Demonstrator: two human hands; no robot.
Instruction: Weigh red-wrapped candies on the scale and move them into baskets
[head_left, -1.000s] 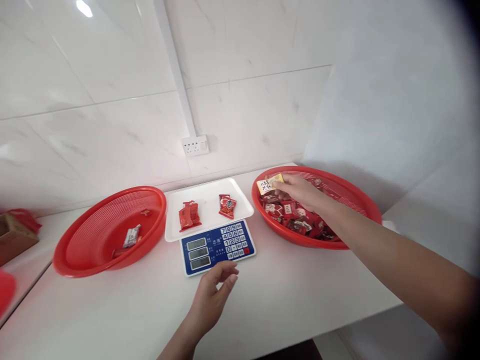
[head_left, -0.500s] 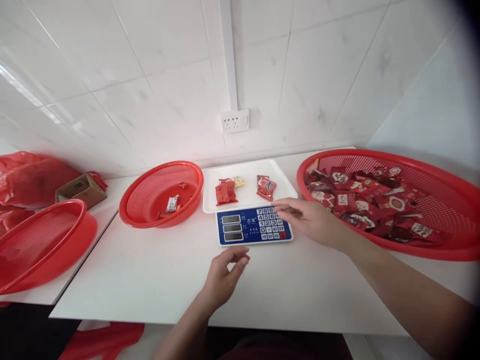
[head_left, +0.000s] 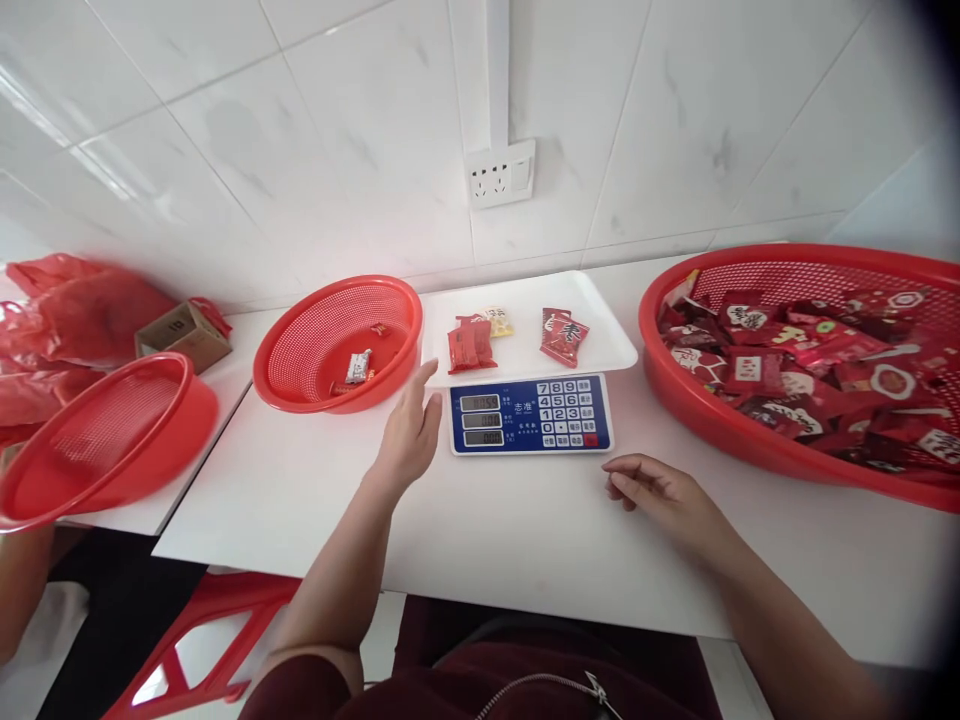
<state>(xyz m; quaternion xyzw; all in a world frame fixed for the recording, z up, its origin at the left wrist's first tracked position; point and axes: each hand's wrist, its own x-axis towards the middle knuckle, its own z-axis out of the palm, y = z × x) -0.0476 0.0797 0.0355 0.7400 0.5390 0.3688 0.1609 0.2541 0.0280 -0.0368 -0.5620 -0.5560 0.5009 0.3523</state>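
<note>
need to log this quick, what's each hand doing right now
Left hand: open, holding nothing, beside the scale.
Right hand: loosely curled, empty, on the table.

Glossy white marbled wall tiles (head_left: 675, 120). Round red perforated plastic basket (head_left: 300, 345), centre left. Smooth white plastic scale tray (head_left: 600, 335) holding shiny red foil packets (head_left: 471, 345). Matt brown cardboard box (head_left: 184, 335), left.

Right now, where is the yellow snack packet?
In the head view the yellow snack packet lies on the scale's white tray, at its rear left, just behind the red packet and left of another red packet.
</note>
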